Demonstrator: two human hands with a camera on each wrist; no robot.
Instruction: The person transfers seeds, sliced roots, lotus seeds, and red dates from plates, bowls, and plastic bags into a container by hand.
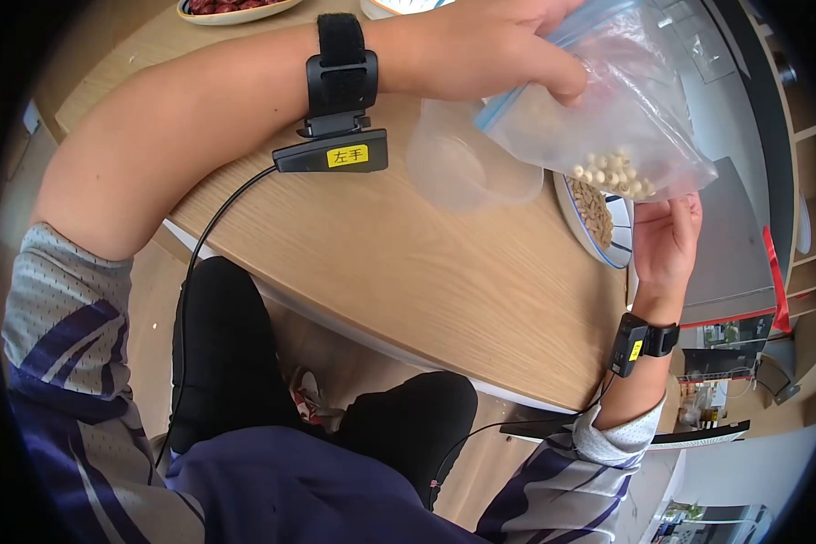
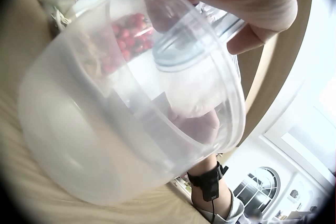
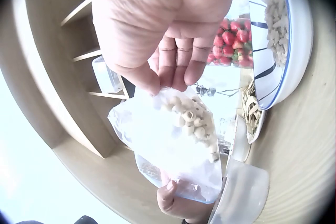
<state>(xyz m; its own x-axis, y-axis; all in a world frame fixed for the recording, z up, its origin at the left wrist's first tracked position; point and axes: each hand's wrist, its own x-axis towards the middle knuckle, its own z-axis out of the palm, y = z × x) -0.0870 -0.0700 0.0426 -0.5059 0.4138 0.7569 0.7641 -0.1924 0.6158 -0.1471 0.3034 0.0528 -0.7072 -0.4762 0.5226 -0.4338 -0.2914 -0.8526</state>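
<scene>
A clear zip bag (image 1: pixel 644 100) with a blue seal strip hangs tilted between both hands, with pale, round lotus seeds (image 1: pixel 612 172) gathered in its low end. My left hand (image 1: pixel 490 54) grips the bag near its blue-edged mouth. At the opposite end, my right hand (image 3: pixel 163 29) pinches the bottom corner between thumb and fingers. Below the bag's mouth, a translucent plastic tub (image 1: pixel 467 168) sits on the table; it fills much of the left wrist view and nothing shows inside it. Part of the left hand is hidden behind the bag in the right wrist view.
Next to the right hand, a blue-rimmed white dish (image 1: pixel 618 252) holds small light-brown pieces. A plate (image 1: pixel 245 15) of dark red pieces stands at the table's far left. Red fruit (image 3: pixel 231 40) and dried pale slices (image 3: pixel 252 113) lie beyond. Shelves (image 1: pixel 811 218) stand right of the table.
</scene>
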